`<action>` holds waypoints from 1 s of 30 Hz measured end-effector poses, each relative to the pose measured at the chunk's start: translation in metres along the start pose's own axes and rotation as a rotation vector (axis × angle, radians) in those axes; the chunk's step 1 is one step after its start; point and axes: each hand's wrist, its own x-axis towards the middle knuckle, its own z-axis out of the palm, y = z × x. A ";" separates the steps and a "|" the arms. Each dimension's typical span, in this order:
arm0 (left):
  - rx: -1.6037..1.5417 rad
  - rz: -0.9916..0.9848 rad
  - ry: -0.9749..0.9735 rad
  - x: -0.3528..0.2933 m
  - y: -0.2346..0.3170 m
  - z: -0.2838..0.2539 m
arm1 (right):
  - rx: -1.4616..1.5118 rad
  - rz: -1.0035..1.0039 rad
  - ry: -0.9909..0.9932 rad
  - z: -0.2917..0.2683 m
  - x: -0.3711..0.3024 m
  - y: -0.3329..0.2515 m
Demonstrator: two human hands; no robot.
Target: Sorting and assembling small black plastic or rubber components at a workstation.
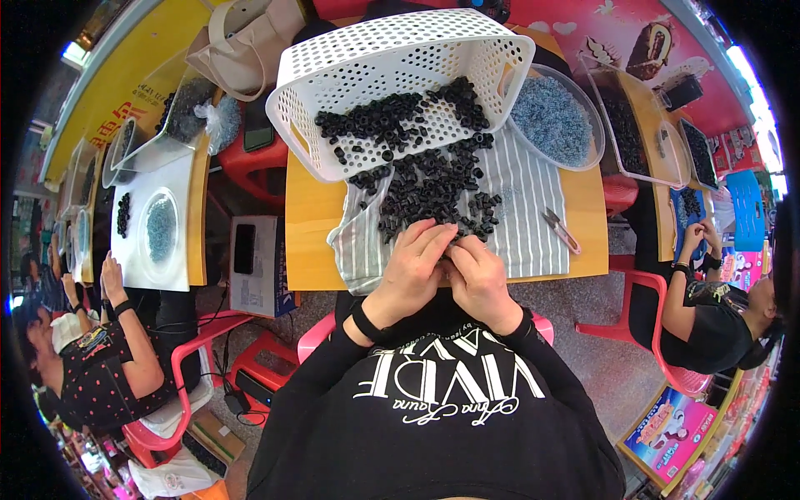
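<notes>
Only the head view to go on here, so fwiw: the black pieces (427, 185) lie straight ahead of your fingertips, on the striped cloth (542, 200), w/ the near edge of the heap right up by your fingers. Your left hand (407, 273) looks like the nearer one tbh, its fingers stretching a bit farther fwd and their tips right at the heap's edge; your right hand (482, 282) sits just beside it, angled in, w/ a few loose pieces off past its knuckles. Both hands have bent fingers, tips drawn in close together w/ hardly any gap, and imo they look like they're pinching smth small between them, but your own fingers block it, so idk if there's a piece in there or which hand has it. Long axis: the pieces are stubby, some ring-like, & point every which way, so no shared direction afaict. The heap as a whole runs away from you, from your fingertips up to the white basket (379, 46), which is tipped w/ its mouth facing you and has more of the same inside. Off to your right, well apart from the fingers, the snips (564, 233) lie on the cloth at a slant, handle end toward you. The clear bowl (599, 146) of blue-grey bits is farther up, right of the basket.
</notes>
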 end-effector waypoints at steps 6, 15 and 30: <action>0.002 0.019 0.028 -0.001 -0.002 0.002 | -0.005 -0.072 0.046 -0.001 0.001 -0.002; -0.053 0.052 -0.074 0.003 0.000 -0.009 | -0.024 -0.071 -0.040 0.001 -0.009 0.001; -0.149 0.348 0.041 -0.002 0.025 0.027 | 0.015 -0.195 0.006 0.011 -0.013 0.004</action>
